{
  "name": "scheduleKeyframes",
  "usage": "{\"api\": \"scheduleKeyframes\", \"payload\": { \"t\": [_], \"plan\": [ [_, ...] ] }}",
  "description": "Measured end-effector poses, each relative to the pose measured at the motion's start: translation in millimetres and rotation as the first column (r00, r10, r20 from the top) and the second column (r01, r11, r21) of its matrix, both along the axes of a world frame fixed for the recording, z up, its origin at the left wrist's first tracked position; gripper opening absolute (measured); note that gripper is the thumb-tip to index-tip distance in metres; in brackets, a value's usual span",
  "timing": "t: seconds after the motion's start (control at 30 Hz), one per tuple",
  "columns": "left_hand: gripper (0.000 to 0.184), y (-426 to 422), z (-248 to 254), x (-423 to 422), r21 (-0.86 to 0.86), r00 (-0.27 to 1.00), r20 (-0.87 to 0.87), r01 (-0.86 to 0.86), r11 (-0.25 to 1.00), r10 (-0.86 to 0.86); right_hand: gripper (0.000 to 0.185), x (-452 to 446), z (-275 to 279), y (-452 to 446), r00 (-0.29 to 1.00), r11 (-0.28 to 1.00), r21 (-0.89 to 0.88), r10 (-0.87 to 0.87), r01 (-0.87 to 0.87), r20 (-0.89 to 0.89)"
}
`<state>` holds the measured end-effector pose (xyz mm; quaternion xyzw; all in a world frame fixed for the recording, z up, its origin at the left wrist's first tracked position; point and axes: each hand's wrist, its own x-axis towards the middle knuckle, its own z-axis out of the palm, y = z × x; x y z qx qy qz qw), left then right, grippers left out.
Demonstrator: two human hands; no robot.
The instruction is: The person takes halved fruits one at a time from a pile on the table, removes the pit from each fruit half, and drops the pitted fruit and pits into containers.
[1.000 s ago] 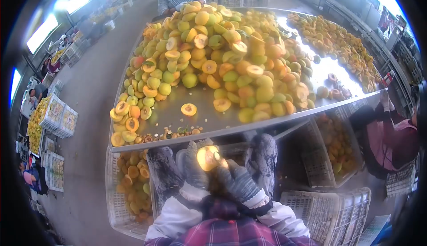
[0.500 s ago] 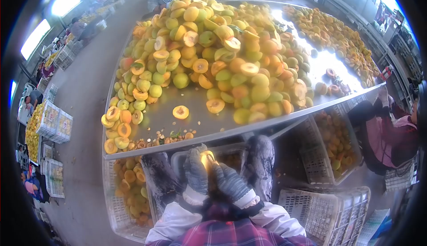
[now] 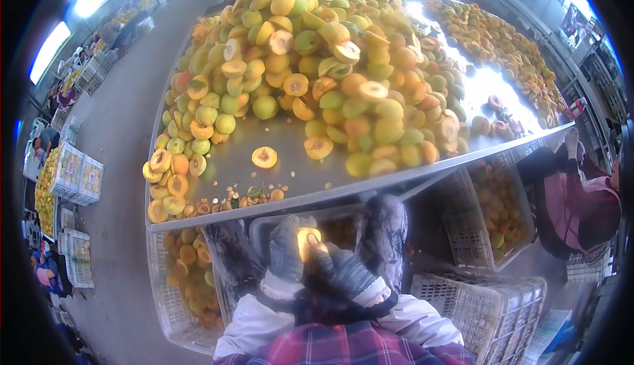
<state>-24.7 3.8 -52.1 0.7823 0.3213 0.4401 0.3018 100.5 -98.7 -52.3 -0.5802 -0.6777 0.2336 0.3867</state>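
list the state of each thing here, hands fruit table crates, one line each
Left hand: gloved, closed around a fruit piece
Right hand: gloved, fingers against that piece
Fruit piece: held, detail washed out
Lone fruit half: cut face up
Table: heaped with fruit, partly bare
Left crate: holding fruit
Right crate under table: holding fruit

Windows (image 3: pixel 49 51): blown-out white at upper left, haze spreading around them
Fruit heap (image 3: pixel 317 68): well lit, softly blurred toward its right front
Table (image 3: pixel 490 95): hard white glare on bare metal right of the heap
Held fruit (image 3: pixel 306 239): glowing yellow, surface detail washed out
Floor under table (image 3: pixel 426 236): dim, in deep shadow
Outer view: strong fisheye bend, black corners, blue fringe along the edge
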Motion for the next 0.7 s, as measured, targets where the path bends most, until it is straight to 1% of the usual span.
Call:
{"api": "scheduleKeyframes", "payload": {
  "t": [0.03, 0.07, 0.1, 0.13, 0.2, 0.27, 0.3, 0.37, 0.47, 0.6, 0.7],
  "plan": [
    [0.022, 2, -7, -3, 0.012, 0.998, -0.061, 0.021, 1.000, -0.020, 0.035, -1, 5, 0, 1.000, 1.000, 0.002, 0.000, 0.000, -0.001],
    [0.022, 2, -10, -4, 0.025, 0.992, -0.121, 0.046, 0.999, -0.043, 0.033, -1, 10, 0, 0.980, 0.989, -0.149, -0.029, -0.001, -0.196],
    [0.022, 3, -12, -5, 0.018, 0.988, -0.138, 0.069, 0.997, -0.066, 0.036, -2, 13, -1, 0.923, 0.956, -0.291, -0.086, -0.029, -0.375],
    [0.022, 4, -11, -5, 0.005, 0.987, -0.137, 0.084, 0.996, -0.082, 0.036, -2, 13, -3, 0.924, 0.958, -0.286, -0.088, -0.024, -0.371],
    [0.022, 6, -9, -6, -0.034, 0.984, -0.135, 0.114, 0.993, -0.117, 0.044, -4, 9, -5, 0.872, 0.931, -0.364, -0.163, -0.019, -0.462],
    [0.022, 7, -6, -6, -0.077, 0.984, -0.112, 0.131, 0.988, -0.140, 0.045, 0, 0, -7, 0.948, 0.960, -0.280, -0.106, 0.018, -0.301],
    [0.022, 7, -4, -8, -0.105, 0.984, -0.093, 0.139, 0.985, -0.149, 0.045, -1, -32, -11, 0.959, 0.966, -0.257, -0.101, 0.031, -0.265],
    [0.023, 3, -1, -8, -0.184, 0.988, -0.046, 0.136, 0.974, -0.147, 0.036, -1, -5, -4, 0.909, 0.969, -0.246, -0.087, -0.018, -0.409],
    [0.023, 9, 8, 2, -0.298, 0.991, 0.048, 0.130, 0.946, -0.121, 0.037, -8, -2, 1, 0.896, 0.971, -0.238, -0.093, -0.014, -0.433],
    [0.023, 11, 12, 8, -0.469, 0.986, 0.151, 0.133, 0.873, -0.069, 0.039, -13, -4, 7, 0.889, 0.971, -0.240, -0.115, 0.006, -0.444],
    [0.024, 10, 12, 7, -0.528, 0.981, 0.190, 0.137, 0.838, -0.041, 0.041, -15, -8, 4, 0.885, 0.971, -0.239, -0.130, 0.022, -0.447]
  ]
}}
